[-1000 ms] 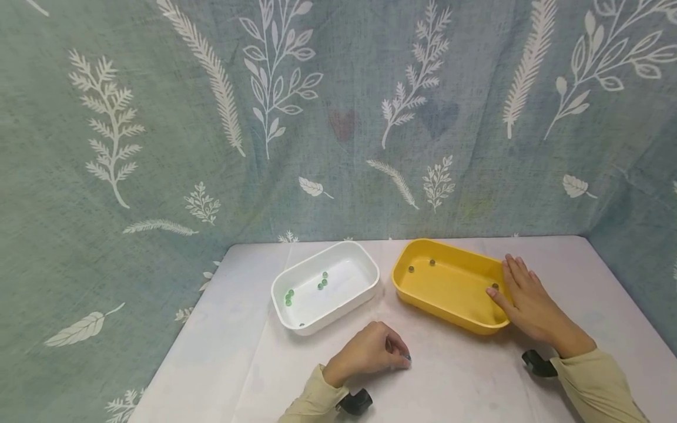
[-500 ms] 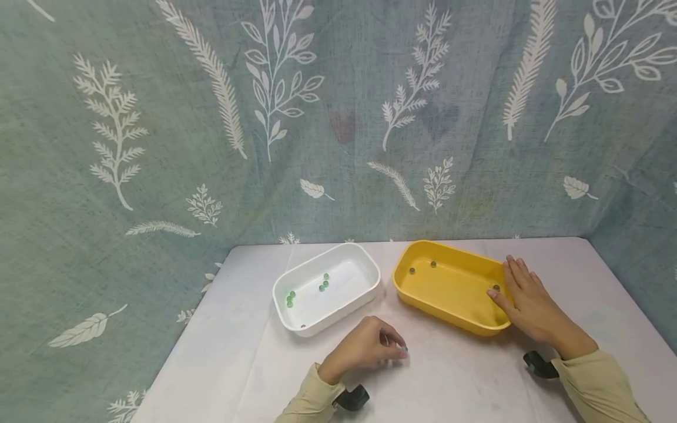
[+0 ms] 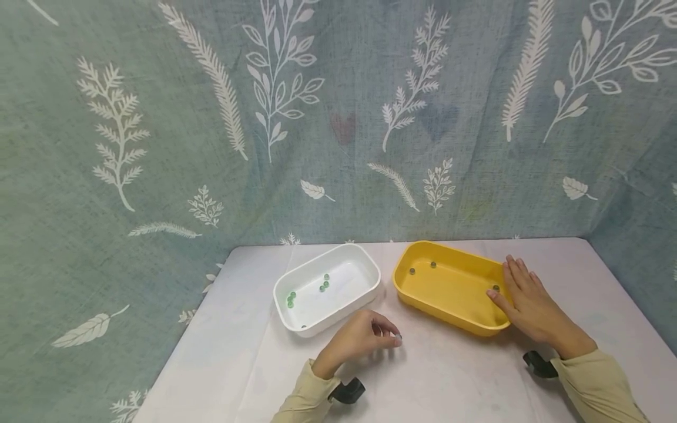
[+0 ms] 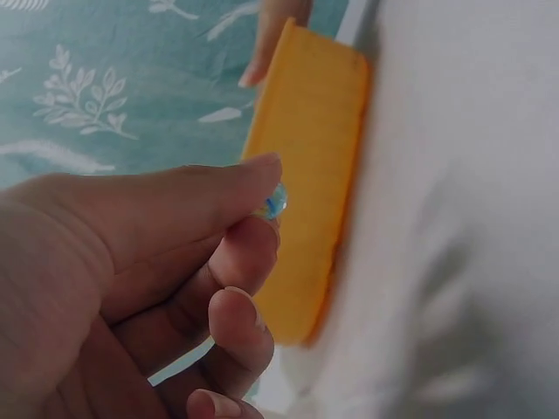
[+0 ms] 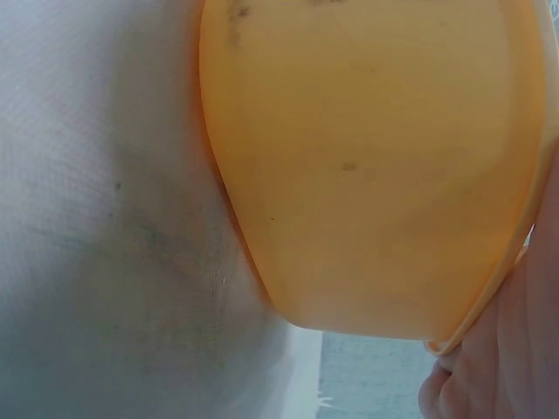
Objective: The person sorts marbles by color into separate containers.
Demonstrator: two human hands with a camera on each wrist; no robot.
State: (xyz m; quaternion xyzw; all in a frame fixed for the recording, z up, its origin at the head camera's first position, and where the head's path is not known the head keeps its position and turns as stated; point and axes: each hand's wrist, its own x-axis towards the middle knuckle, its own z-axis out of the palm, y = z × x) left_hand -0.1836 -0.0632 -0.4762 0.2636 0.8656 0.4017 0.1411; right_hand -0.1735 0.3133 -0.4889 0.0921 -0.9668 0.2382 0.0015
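Observation:
Between thumb and index fingertip, my left hand (image 3: 358,339) pinches a small clear marble with a blue tint (image 4: 276,202). It is just above the table, in front of the gap between a white tray (image 3: 338,312) and a yellow tray (image 3: 449,314). My right hand (image 3: 531,302) rests on the yellow tray's right end, fingers straight along the rim and thumb over the inside. Several green marbles (image 3: 326,284) lie in the white tray, with one darker marble (image 3: 304,326) near its front edge. Inside the yellow tray, dark-looking marbles (image 3: 433,264) sit apart.
A pale cloth covers the table (image 3: 444,382). Behind it hangs a green-blue curtain (image 3: 338,176) with white leaf prints. Black wrist cameras (image 3: 346,390) are strapped under both sleeves.
With the marble pinched, my left hand has shifted a little away from me and left, towards the white tray, rising slightly. My right hand and both trays have stayed put.

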